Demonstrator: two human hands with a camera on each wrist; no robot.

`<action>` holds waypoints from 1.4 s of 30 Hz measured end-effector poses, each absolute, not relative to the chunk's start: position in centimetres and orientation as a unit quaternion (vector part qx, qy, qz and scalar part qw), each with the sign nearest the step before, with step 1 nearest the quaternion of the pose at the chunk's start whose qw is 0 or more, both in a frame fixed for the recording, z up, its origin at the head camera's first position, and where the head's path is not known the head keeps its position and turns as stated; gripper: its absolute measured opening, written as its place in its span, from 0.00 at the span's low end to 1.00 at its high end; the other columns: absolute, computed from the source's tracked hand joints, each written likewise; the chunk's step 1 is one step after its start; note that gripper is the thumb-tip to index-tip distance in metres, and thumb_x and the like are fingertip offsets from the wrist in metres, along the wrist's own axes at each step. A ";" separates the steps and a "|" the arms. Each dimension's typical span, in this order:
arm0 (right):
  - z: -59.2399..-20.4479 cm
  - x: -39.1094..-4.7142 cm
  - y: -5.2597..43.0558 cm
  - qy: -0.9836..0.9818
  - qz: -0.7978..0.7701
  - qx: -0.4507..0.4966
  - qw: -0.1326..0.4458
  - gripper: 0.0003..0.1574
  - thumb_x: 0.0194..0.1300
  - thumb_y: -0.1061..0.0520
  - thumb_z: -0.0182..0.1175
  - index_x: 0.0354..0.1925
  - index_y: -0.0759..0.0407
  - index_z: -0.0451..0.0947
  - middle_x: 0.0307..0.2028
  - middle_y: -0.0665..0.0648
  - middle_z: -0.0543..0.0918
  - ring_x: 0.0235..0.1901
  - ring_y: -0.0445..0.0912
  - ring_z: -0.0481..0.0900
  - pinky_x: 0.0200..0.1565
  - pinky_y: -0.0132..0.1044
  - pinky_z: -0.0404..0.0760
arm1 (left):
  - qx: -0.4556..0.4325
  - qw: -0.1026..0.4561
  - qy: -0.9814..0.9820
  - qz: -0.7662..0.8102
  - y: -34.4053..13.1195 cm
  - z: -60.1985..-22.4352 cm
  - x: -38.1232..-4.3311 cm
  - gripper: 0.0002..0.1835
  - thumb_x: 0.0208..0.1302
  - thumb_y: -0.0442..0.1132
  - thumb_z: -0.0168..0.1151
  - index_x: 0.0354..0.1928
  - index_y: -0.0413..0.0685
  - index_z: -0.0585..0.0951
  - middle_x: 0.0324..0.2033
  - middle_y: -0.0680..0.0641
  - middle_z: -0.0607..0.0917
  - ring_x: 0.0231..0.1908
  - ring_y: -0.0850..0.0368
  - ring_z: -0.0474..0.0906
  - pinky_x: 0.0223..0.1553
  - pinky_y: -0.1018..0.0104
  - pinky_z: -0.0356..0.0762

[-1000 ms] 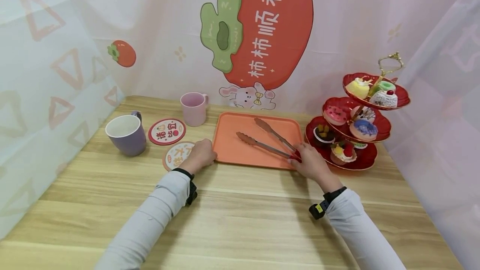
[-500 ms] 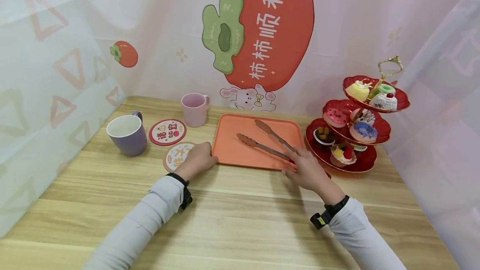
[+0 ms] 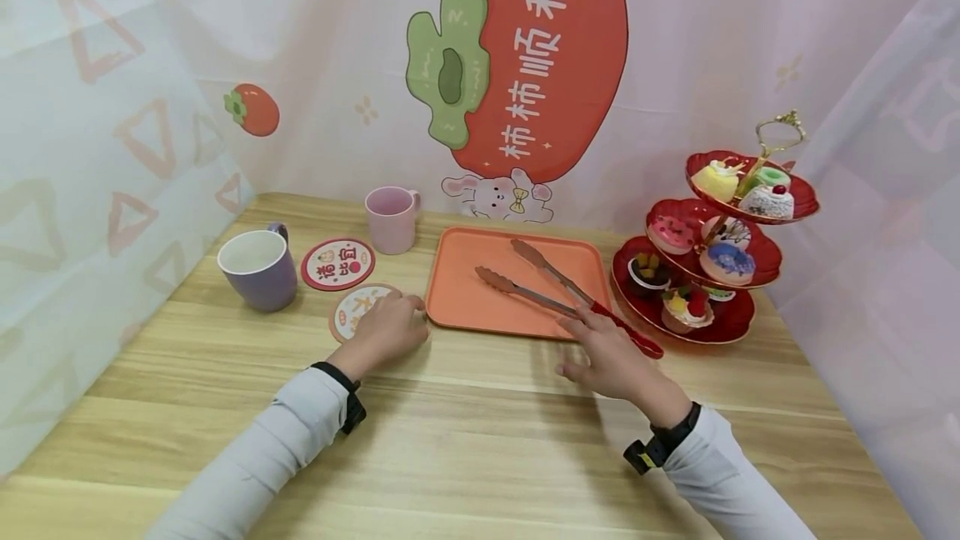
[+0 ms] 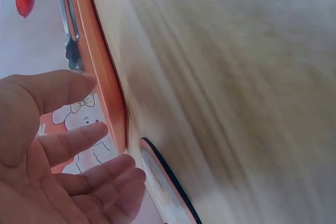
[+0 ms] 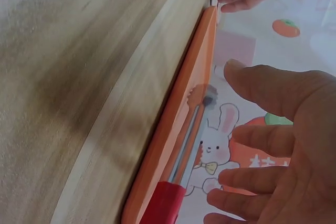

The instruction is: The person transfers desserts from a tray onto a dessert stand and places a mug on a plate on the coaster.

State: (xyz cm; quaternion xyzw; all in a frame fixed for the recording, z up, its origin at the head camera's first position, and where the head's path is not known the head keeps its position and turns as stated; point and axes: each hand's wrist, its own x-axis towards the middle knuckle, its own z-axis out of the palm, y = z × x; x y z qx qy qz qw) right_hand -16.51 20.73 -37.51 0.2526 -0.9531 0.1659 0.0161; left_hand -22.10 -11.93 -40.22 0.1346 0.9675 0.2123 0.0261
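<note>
An orange tray (image 3: 472, 248) lies flat on the wooden table, with red-handled tongs (image 3: 626, 329) resting across it. The handles reach over its right front corner. My left hand (image 3: 388, 330) hovers just off the tray's left front corner, partly covering a round white coaster (image 3: 351, 311). In the left wrist view its fingers are relaxed and nothing is between them. My right hand (image 3: 611, 357) is over the tray's front right edge, beside the tongs. Its fingers spread loosely, apart from the tongs (image 5: 184, 153) in the right wrist view, and hold nothing.
A red-rimmed coaster (image 3: 338, 264), a purple mug (image 3: 264, 283) and a pink mug (image 3: 393, 227) stand at the left. On the right rises a three-tier red stand (image 3: 733, 323) with several toy cakes. A printed curtain (image 3: 322, 132) hangs behind the table.
My right hand has let go of the tongs' handles and drawn toward me, uncovering them. My left hand has come off the tray's corner and shifted slightly left. The tray and tongs stay nearly in place.
</note>
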 end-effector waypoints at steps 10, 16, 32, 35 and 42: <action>-37.1 -15.0 20.0 -0.951 0.143 0.273 -0.013 0.39 0.54 0.47 0.68 0.61 0.59 0.70 0.62 0.72 0.62 0.59 0.67 0.62 0.50 0.64 0.65 | 0.174 0.025 0.976 0.128 -13.1 -40.1 -20.6 0.21 0.50 0.43 0.67 0.48 0.44 0.81 0.41 0.38 0.76 0.41 0.41 0.75 0.30 0.49 0.74; -37.3 -14.0 19.6 -0.946 0.137 0.295 -0.005 0.39 0.53 0.49 0.68 0.60 0.62 0.70 0.61 0.72 0.64 0.59 0.66 0.62 0.49 0.68 0.60 | 0.169 0.021 0.978 0.118 -14.3 -39.8 -20.8 0.20 0.50 0.42 0.65 0.46 0.43 0.81 0.40 0.36 0.75 0.41 0.38 0.74 0.35 0.44 0.72; -37.8 -12.4 19.4 -0.943 0.122 0.308 -0.014 0.39 0.52 0.51 0.70 0.60 0.61 0.70 0.60 0.73 0.65 0.55 0.67 0.67 0.47 0.64 0.65 | 0.106 0.088 0.974 0.181 -18.4 -40.5 -23.5 0.30 0.50 0.43 0.66 0.54 0.32 0.75 0.42 0.36 0.79 0.45 0.39 0.69 0.46 0.45 0.67; -38.1 -12.3 19.2 -0.944 0.119 0.306 -0.021 0.39 0.51 0.51 0.70 0.60 0.62 0.70 0.59 0.73 0.65 0.55 0.67 0.67 0.47 0.64 0.65 | 0.095 0.092 0.974 0.185 -18.5 -40.3 -23.8 0.30 0.48 0.45 0.69 0.50 0.32 0.75 0.40 0.35 0.79 0.44 0.38 0.70 0.46 0.45 0.65; -38.5 -12.1 19.1 -0.945 0.122 0.301 -0.023 0.39 0.51 0.49 0.70 0.59 0.61 0.71 0.59 0.73 0.66 0.55 0.66 0.67 0.47 0.64 0.66 | 0.068 0.112 0.973 0.188 -18.1 -39.6 -24.6 0.37 0.44 0.43 0.72 0.53 0.27 0.70 0.44 0.32 0.77 0.43 0.38 0.71 0.49 0.44 0.58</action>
